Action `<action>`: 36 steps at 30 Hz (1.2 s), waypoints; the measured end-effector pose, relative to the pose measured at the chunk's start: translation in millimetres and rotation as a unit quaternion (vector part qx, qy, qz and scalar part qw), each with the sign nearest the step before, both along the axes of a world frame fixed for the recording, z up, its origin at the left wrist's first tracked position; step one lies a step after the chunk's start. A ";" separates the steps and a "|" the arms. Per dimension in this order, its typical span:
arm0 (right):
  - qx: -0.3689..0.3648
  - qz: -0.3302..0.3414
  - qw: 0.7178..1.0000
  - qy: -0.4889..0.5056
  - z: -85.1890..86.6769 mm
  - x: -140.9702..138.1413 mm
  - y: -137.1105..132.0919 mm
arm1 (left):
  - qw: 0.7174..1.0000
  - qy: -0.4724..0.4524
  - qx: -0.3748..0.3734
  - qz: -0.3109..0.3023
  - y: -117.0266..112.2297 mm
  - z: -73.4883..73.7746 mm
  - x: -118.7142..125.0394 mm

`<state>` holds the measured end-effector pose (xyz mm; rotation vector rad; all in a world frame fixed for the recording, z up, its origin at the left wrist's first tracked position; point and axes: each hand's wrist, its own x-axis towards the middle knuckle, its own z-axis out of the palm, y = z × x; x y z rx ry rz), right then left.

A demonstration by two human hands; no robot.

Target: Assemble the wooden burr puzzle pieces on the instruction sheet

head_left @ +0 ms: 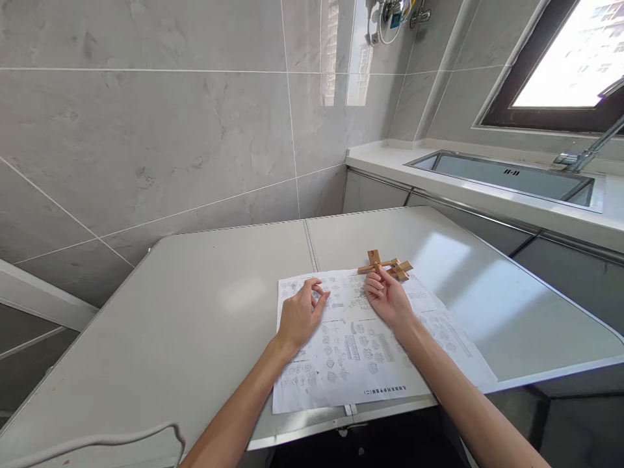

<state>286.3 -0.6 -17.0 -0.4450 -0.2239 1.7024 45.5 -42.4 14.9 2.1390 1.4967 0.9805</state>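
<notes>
My right hand [387,299] has thumb and fingers pinched on a small tan wooden puzzle piece [373,256] that carries a dark mark, above the far edge of a printed sheet. Close beside it, to the right, more tan wooden puzzle pieces [400,268] sit crossed over one another; whether they join the held piece cannot be told. My left hand [299,315] rests on the left part of the paper sheet [316,396], fingers loosely curved and apart, holding nothing. Small line drawings of shapes and blocks of text cover the sheet.
Beneath the sheet is a white folding table [195,338] with a seam across it. A tiled wall [195,130] stands behind. At right are a counter with a sink [507,175], a faucet [580,159] and a window. A white cable [107,440] lies at the lower left.
</notes>
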 end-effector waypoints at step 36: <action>0.212 0.141 0.813 -0.524 23.4 -38.3 -30.0 | 0.998 0.048 0.023 -0.034 2.3 -2.9 -0.7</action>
